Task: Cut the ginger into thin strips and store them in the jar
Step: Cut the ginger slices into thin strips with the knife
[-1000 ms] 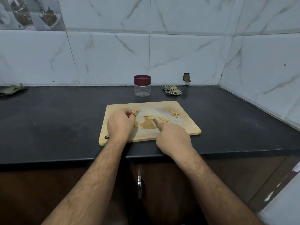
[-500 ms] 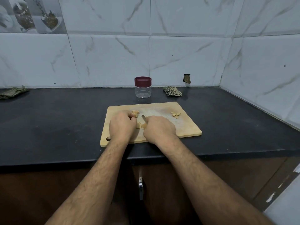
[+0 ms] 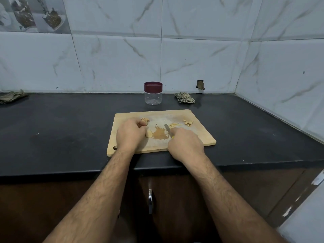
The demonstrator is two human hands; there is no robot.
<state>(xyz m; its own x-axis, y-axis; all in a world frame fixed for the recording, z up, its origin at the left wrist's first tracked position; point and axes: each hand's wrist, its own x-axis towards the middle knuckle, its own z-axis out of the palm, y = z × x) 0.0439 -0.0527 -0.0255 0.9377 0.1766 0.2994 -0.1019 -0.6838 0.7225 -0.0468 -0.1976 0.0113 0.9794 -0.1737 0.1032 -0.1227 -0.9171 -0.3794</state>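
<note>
A wooden cutting board (image 3: 201, 137) lies on the black counter. My left hand (image 3: 130, 134) rests on its left part, fingers curled round a knobbly ginger piece (image 3: 145, 120). A pale ginger slice (image 3: 149, 133) lies just right of that hand, beside a brown stain. My right hand (image 3: 185, 144) grips a small knife (image 3: 167, 129), its blade pointing away over the board's middle. Thin ginger strips (image 3: 174, 124) and a few cut bits (image 3: 188, 122) lie at the board's far right. The clear jar (image 3: 153, 97) with a maroon lid stands behind the board, lid on.
A crumpled checked cloth (image 3: 185, 98) lies right of the jar by the wall. Another cloth (image 3: 12, 96) sits at the counter's far left. Tiled walls close the back and right side. Cabinet doors with a metal handle (image 3: 150, 200) are below the counter edge.
My right hand with the knife swung left against my left hand, then moved back right; the slice and stain are uncovered again. My left hand stayed on the ginger.
</note>
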